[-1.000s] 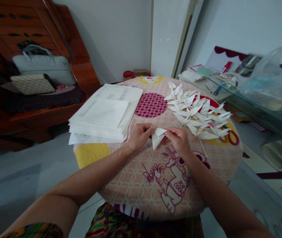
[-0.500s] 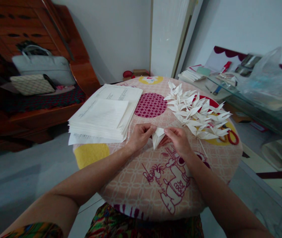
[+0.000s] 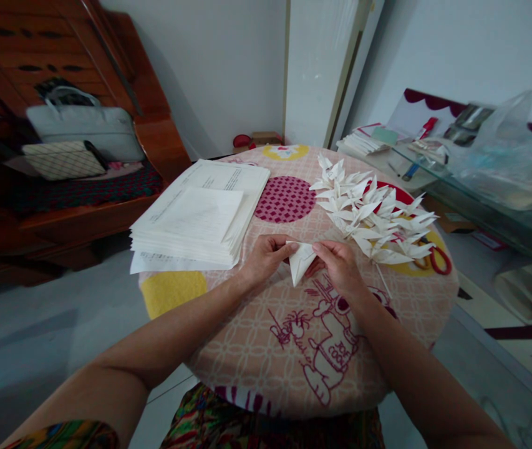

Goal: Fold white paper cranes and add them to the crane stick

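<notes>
A small folded piece of white paper (image 3: 299, 263) is held between my two hands, its point facing down toward me. My left hand (image 3: 269, 254) pinches its left upper corner between thumb and fingers. On the other side, my right hand (image 3: 338, 262) grips the right upper corner, thumb on top. Beyond my right hand lies a pile of folded paper cranes (image 3: 373, 215). To the left rests a thick stack of printed sheets (image 3: 191, 243), with smaller paper squares (image 3: 207, 215) on top.
A patterned cloth covers the round table (image 3: 256, 349). Red-handled scissors (image 3: 440, 260) lie at its right edge, partly under the cranes. A glass shelf (image 3: 490, 212) with a plastic bag stands at right. A wooden bench (image 3: 163, 149) with a grey bag (image 3: 85, 131) is at left.
The folded paper has shifted slightly, and its upper flap sits differently between my thumbs. Both hands keep their pinch on it. The stack and the cranes stay put.
</notes>
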Action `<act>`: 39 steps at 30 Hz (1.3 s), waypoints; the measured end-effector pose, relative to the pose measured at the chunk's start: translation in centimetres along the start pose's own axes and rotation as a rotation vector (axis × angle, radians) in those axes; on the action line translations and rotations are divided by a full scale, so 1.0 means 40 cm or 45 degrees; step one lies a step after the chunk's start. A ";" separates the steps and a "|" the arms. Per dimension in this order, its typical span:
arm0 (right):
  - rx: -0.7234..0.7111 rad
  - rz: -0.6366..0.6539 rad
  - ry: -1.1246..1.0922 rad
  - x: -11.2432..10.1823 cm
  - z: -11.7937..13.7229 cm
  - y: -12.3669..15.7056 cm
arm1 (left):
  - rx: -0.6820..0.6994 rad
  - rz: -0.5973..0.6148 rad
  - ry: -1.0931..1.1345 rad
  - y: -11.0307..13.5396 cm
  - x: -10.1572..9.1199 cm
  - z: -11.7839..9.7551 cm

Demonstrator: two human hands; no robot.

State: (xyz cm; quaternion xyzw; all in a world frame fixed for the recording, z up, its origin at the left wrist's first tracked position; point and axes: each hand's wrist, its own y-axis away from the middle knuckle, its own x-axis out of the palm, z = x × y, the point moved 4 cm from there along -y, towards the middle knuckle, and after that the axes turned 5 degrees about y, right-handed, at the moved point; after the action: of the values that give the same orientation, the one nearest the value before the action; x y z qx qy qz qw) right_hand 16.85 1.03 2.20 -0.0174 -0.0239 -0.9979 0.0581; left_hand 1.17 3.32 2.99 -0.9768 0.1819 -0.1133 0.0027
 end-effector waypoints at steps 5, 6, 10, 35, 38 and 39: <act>-0.022 -0.030 0.015 -0.003 -0.001 0.001 | -0.047 0.033 0.105 -0.003 0.002 0.011; -0.026 -0.037 0.021 -0.004 -0.001 0.001 | -0.054 0.043 0.129 -0.004 0.003 0.012; -0.037 -0.052 0.059 -0.009 -0.002 0.003 | -0.087 0.062 0.170 -0.005 0.004 0.014; -0.028 0.043 0.076 0.013 -0.002 0.004 | -0.129 0.033 0.111 -0.007 0.007 0.016; -0.026 0.076 0.116 0.019 -0.004 0.002 | -0.115 0.020 0.071 -0.004 0.006 0.010; -0.038 0.082 0.146 0.020 -0.002 0.002 | -0.119 0.023 0.051 -0.004 0.005 0.010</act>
State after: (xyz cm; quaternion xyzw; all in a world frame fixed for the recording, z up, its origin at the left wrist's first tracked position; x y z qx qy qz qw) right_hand 16.07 0.85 2.16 0.0382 -0.0051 -0.9951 0.0912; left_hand 1.49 3.36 2.66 -0.9717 0.1956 -0.1241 -0.0456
